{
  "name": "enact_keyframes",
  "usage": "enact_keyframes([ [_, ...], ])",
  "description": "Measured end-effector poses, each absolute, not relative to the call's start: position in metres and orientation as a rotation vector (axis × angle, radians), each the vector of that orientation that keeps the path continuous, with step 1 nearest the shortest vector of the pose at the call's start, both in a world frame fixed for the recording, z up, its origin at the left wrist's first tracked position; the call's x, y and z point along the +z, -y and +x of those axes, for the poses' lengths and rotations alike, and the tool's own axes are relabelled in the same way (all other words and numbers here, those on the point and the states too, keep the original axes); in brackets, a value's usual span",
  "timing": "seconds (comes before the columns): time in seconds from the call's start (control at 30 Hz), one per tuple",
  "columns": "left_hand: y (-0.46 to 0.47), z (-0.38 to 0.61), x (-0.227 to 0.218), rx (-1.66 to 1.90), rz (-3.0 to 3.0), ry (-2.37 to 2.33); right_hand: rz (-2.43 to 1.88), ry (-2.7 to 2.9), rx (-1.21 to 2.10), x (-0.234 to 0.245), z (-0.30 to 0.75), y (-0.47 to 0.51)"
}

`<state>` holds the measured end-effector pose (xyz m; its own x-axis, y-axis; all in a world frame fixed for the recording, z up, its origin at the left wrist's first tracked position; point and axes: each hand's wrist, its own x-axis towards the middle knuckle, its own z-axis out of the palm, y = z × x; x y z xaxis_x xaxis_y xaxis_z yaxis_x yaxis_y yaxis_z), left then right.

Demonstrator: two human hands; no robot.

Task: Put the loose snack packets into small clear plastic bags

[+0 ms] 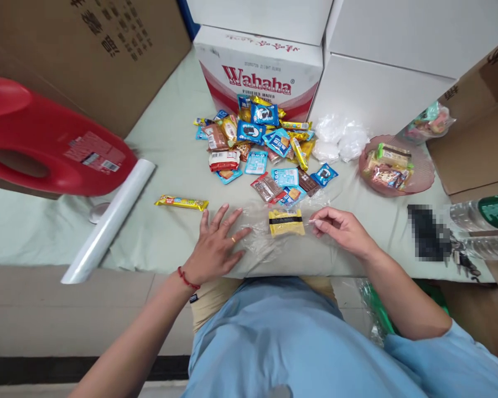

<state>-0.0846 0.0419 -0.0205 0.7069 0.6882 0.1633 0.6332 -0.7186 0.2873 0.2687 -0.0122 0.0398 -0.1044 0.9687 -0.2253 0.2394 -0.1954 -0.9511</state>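
A clear plastic bag [259,243] lies flat at the table's front edge, with a yellow snack packet [287,223] banded in black on or inside it; I cannot tell which. My left hand [221,243] rests with spread fingers at the bag's left side. At the other side, my right hand [342,229] pinches the edge of the clear plastic between thumb and fingers. Just beyond the bag sits a heap of wrapped snacks [251,132] in blue, yellow, red and brown. One long yellow snack bar [181,203] lies apart, left of my left hand.
At left stand a red jug [45,138] and a white roll [108,221]. A Wahaha carton [259,72] backs the heap. Rightward are crumpled clear bags [340,138], a pink bowl [423,182] of snacks, keys [465,260] and plastic bottles [465,216].
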Motion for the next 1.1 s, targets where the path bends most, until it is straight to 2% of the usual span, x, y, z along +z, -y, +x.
enact_keyframes([
  [0.37, -0.068, -0.071, -0.03, 0.76, 2.237, -1.304, -1.632, 1.118, 1.406, 0.016, 0.278, -0.007],
  [0.47, -0.056, -0.077, -0.023, 0.702, 2.473, -1.132, -1.65, 1.101, 1.419, 0.014, 0.28, -0.006],
  [0.63, -0.041, -0.078, -0.02, 0.401, 2.685, -0.879, -1.648, 1.103, 1.426, 0.016, 0.281, -0.005],
  [0.9, -0.059, -0.068, -0.031, 0.597, 2.46, -1.153, -1.645, 1.266, 1.331, 0.019, 0.285, -0.005],
  [1.1, -0.052, -0.08, -0.025, 0.459, 2.499, -0.907, -1.648, 1.297, 1.342, 0.018, 0.291, -0.001],
])
